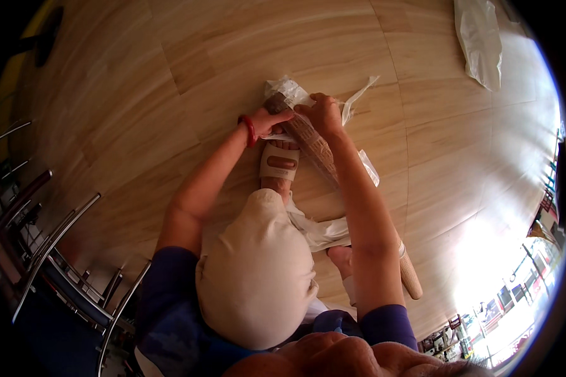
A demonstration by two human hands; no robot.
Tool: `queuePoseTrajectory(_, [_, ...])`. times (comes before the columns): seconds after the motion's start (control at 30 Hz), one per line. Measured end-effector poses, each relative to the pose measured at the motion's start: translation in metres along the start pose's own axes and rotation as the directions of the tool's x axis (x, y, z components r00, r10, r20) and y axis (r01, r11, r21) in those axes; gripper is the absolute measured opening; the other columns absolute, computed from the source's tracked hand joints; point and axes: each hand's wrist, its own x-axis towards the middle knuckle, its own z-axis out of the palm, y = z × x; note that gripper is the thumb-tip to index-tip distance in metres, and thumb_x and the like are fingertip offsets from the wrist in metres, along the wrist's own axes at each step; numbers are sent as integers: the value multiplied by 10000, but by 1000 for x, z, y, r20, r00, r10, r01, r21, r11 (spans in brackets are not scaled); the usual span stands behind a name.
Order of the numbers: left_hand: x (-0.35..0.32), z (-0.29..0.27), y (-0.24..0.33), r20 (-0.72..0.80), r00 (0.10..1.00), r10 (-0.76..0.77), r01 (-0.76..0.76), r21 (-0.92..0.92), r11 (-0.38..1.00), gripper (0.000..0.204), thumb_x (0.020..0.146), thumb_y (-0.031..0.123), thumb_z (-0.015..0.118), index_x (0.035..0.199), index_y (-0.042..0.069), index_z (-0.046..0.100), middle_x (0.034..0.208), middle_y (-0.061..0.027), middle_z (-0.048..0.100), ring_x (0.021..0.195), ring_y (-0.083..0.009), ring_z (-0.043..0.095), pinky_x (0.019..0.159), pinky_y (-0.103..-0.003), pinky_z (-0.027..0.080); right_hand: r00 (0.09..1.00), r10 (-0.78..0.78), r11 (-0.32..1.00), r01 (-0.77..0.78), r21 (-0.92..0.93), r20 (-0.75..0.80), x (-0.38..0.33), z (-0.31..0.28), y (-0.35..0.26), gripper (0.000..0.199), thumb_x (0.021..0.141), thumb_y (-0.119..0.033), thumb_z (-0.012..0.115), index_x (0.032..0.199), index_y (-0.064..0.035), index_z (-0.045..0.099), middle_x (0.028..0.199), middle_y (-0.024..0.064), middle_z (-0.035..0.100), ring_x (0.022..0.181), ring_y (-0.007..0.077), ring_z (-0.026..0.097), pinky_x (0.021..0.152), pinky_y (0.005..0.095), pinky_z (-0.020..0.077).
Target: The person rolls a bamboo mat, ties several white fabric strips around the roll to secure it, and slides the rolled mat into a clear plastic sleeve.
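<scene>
A long brown roll with a textured surface point(312, 143), covered in clear plastic, slants across the floor in front of my sandalled foot point(279, 160). My left hand point(271, 120), with a red bangle at the wrist, is closed around its far part. Close beside it, my right hand point(322, 114) pinches the plastic wrap point(289, 90) near the far end. The wrap is crumpled there and sticks out past the roll. From beside my right hand a thin white strip point(358, 97) trails away. My right forearm hides part of the roll's near end.
Another brown rod point(411, 276) lies behind my right forearm. Pale cloth point(324, 231) is bunched near my feet. A white plastic bag point(480, 47) rests on the wood-patterned floor point(233, 50) at far right. Metal-framed chairs point(63, 245) stand at the left.
</scene>
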Motion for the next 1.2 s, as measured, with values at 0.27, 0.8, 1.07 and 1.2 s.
queuePoseTrajectory(0.27, [-61, -32, 67, 33, 999, -19, -12, 755, 656, 215, 843, 205, 562, 727, 33, 615, 535, 7, 486, 508, -74, 433, 471, -252, 357, 999, 33, 999, -34, -21, -31, -7, -2, -5, 529, 671, -331, 733, 1042, 23, 603, 948, 235, 629, 912, 354, 610, 797, 397, 483])
queuePoseTrajectory(0.8, [4, 46, 25, -148, 783, 604, -577, 187, 795, 162, 834, 28, 584, 983, 28, 648, 864, -28, 620, 797, -110, 578, 728, -254, 470, 999, -50, 984, 46, -169, -19, -23, -5, -12, 238, 816, -238, 555, 878, -14, 607, 812, 249, 614, 800, 412, 594, 712, 474, 477])
queuePoseTrajectory(1.07, [14, 56, 50, 246, 702, 669, -489, 849, 201, 152, 810, 140, 596, 938, 75, 646, 878, -101, 626, 820, -274, 597, 691, -340, 476, 949, -230, 893, 294, -341, 215, -6, -29, 9, 171, 809, -203, 529, 874, -85, 635, 822, 188, 633, 780, 381, 605, 713, 452, 488])
queuePoseTrajectory(1.2, [19, 49, 45, 118, 763, 635, -487, 751, 446, 188, 815, 198, 618, 924, 46, 640, 809, -105, 631, 748, -236, 607, 664, -321, 474, 909, -318, 762, 414, -498, 269, 13, -75, -11, 181, 813, -181, 494, 866, -98, 645, 850, 149, 645, 805, 330, 623, 718, 421, 501])
